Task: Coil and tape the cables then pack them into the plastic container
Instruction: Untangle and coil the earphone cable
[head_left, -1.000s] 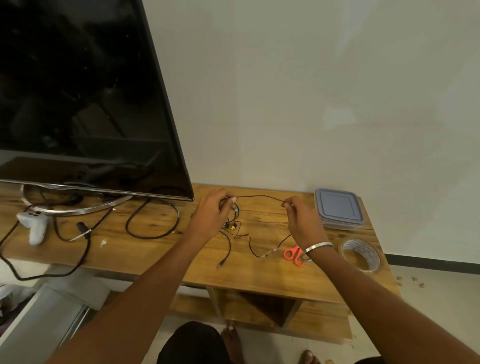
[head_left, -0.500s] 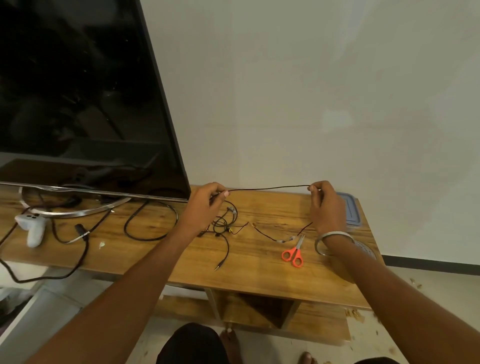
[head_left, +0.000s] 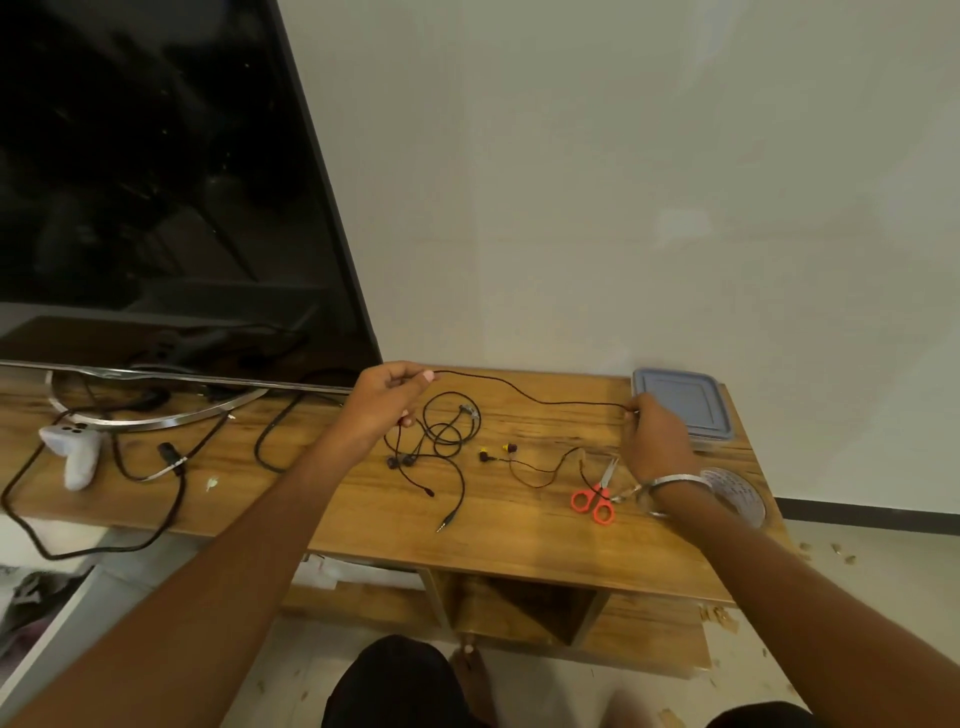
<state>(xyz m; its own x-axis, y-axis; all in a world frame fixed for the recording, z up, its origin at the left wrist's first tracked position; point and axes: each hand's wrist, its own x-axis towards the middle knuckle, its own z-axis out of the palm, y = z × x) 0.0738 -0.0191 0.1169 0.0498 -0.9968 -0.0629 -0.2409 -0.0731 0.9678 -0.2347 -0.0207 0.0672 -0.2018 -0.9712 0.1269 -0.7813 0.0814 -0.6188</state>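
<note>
Now the left hand pinches one end of a thin black cable between thumb and fingertips, above the table near its back edge. The right hand pinches the same cable further along, just in front of the container at the back right corner. Between the two hands the cable hangs in a shallow sag, clear of the wood.

More of the wire lies on the table below: a loose tangle of loops near the middle, a jack plug toward the front edge, and small earbuds to the right of the tangle. How these strands join the held cable cannot be told.

Scissors lie near the right wrist, and a tape roll sits by the right edge, partly hidden by the forearm. The container's lid is on.

Judging by its sag and thinness, the cable is very light, limp and springy, so coils would likely pop open unless pinched at the crossing point. It looks fragile at the plug and buds; holding the plain wire rather than those joints seems wiser. The tangle may snag if pulled hard.
</note>
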